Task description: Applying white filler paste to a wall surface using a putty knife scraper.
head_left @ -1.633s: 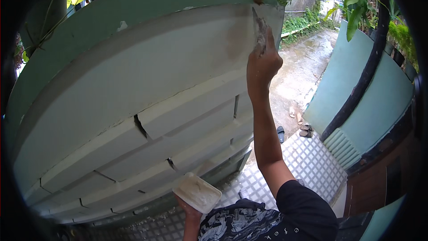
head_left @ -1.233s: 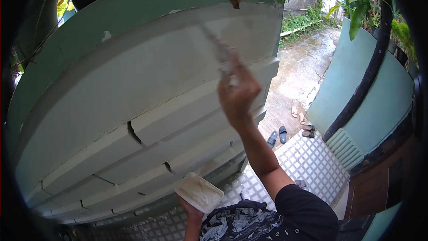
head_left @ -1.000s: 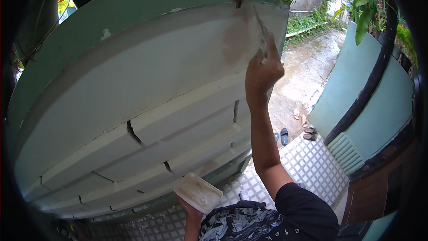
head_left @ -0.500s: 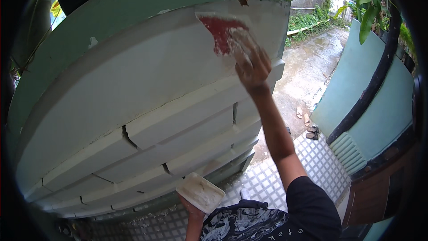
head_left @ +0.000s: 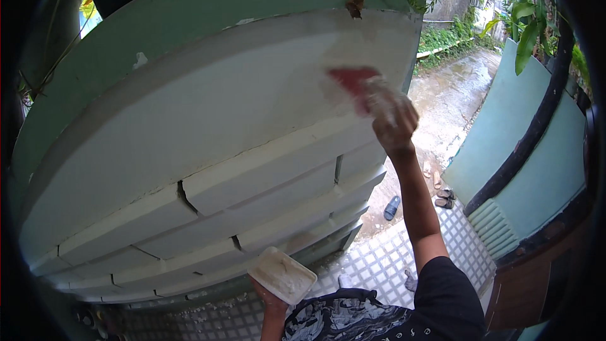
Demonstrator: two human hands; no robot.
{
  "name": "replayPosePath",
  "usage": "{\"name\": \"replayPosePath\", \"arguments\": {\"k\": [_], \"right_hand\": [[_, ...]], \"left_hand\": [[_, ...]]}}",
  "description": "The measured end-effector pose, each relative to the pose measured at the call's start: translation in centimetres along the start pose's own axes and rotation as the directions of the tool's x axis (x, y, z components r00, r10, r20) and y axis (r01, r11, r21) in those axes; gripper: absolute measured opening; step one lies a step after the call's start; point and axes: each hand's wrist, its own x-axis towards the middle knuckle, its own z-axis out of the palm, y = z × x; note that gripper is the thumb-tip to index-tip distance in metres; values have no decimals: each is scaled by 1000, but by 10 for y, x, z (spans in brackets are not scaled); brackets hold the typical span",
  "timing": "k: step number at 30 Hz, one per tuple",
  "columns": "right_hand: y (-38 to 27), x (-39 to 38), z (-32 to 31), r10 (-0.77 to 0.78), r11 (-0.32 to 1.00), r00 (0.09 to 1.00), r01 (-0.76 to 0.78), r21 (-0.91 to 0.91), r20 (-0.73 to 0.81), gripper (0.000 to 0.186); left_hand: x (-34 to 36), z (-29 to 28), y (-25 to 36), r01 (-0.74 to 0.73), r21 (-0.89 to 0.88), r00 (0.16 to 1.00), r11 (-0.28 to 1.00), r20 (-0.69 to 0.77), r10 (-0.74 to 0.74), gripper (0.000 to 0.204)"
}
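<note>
My right hand (head_left: 394,117), smeared with white paste, is closed on a red putty scraper (head_left: 356,87). The scraper's blade lies at the upper right part of a pale wall panel (head_left: 208,101), where the surface looks damp and darker; motion blurs it a little. Low in front of my body, my left hand (head_left: 270,297) grips a shallow cream-coloured tub (head_left: 284,276) from its near left side. Whitish putty coats the tub's bottom. Most of my left fingers are hidden behind the tub.
Below the panel run stepped white ledges (head_left: 271,170) with dark gaps. A green band (head_left: 183,31) borders the panel's top, with a dry brown leaf (head_left: 355,6) hanging there. Sandals (head_left: 444,199) and a dark slipper (head_left: 392,208) lie near the tiled floor (head_left: 457,233).
My right hand has swept the scraper down and to the right across the panel. The tub in my left hand has stayed nearly in place.
</note>
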Motion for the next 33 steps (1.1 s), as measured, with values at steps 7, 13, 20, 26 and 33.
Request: {"name": "replayPosePath", "arguments": {"k": [7, 13, 20, 26, 33], "right_hand": [[-31, 19, 25, 483, 846, 863, -503, -176, -146, 49], [-95, 40, 35, 343, 933, 931, -353, -68, -124, 43], [-42, 57, 19, 762, 589, 565, -807, -23, -317, 32], [-88, 64, 41, 458, 878, 874, -473, -73, -164, 34], [-43, 48, 20, 662, 703, 676, -710, -46, -324, 40]], "left_hand": [[-4, 15, 0, 45, -36, 999, 998, 12, -44, 75], [-3, 2, -8, 26, -20, 998, 999, -49, -27, 73], [-20, 16, -3, 37, 12, 998, 999, -50, -36, 70], [-14, 6, 0, 43, 16, 999, 999, -9, -43, 71], [-14, -8, -2, 55, -49, 998, 997, 12, -54, 71]]}}
